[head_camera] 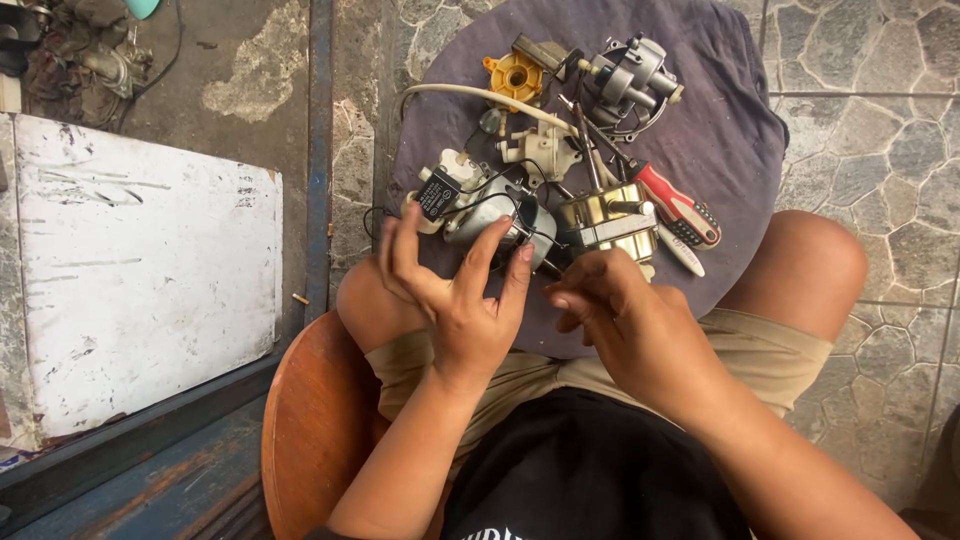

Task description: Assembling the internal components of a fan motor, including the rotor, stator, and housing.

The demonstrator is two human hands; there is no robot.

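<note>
My left hand (462, 292) has its fingers spread and touches a silver motor housing (497, 210) with a black capacitor (438, 194) wired to it. My right hand (622, 306) is curled, fingertips pinched together just below a brass-coloured motor core (608, 220); whether it holds something small is hidden. Both hands work over a round grey-purple cloth-covered surface (735, 140) in front of my knees.
On the cloth lie a red-handled screwdriver (674, 203), a yellow plastic gear part (514, 76), a grey gearbox piece (632, 76), a beige plastic bracket (541, 150) and a white cable (470, 95). A white board (140, 270) lies left. I sit on a wooden stool (310, 430).
</note>
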